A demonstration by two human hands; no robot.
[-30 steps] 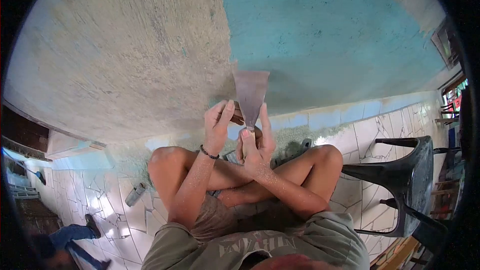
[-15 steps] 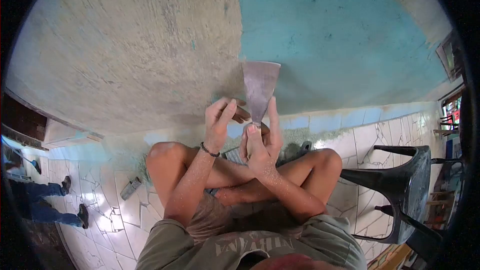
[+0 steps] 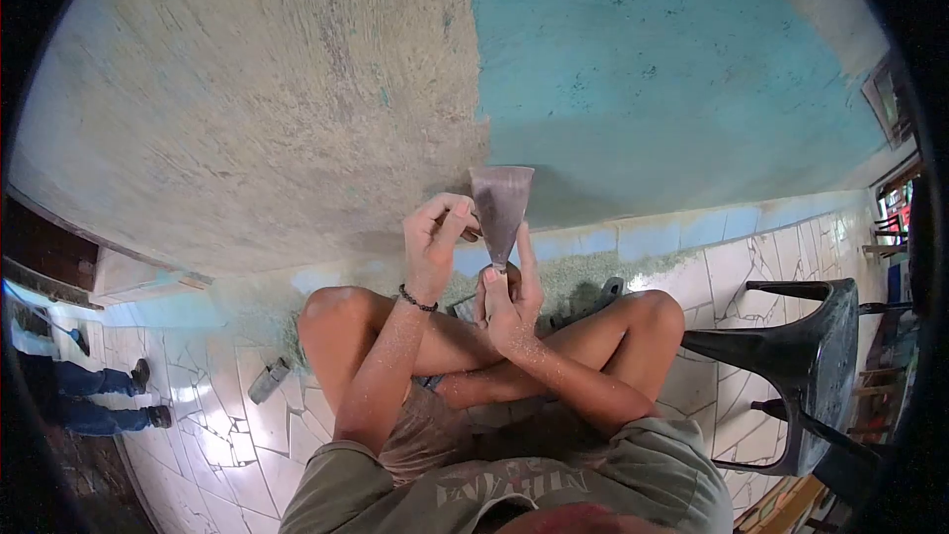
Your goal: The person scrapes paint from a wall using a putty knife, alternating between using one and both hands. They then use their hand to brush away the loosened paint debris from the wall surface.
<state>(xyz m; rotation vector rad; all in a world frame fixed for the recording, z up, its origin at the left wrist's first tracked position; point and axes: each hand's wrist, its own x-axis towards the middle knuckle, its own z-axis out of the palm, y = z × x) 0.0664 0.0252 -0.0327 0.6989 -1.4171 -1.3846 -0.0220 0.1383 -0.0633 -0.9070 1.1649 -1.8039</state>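
Observation:
My right hand (image 3: pixel 508 302) is wrapped round the handle of a wide metal scraper (image 3: pixel 501 203), its blade pointing up and its index finger stretched along the side. My left hand (image 3: pixel 432 237), with a dark beaded bracelet at the wrist, is raised beside the blade with fingers bent; the fingertips reach the blade's left edge, and whether they touch it I cannot tell. Behind the blade is the wall, bare and scraped on the left (image 3: pixel 297 119), with turquoise paint (image 3: pixel 633 69) on the right. Pale dust covers both forearms.
A black chair (image 3: pixel 811 366) lies on the tiled floor (image 3: pixel 257 435) at right. A grey object (image 3: pixel 268 380) rests on the floor at left. Farther left are a person's legs in blue trousers (image 3: pixel 99 400). My crossed legs are below my hands.
The scraper has come down and slightly left, away from the paint edge, with my right hand. My left hand stays nearly in place, now closer to the blade.

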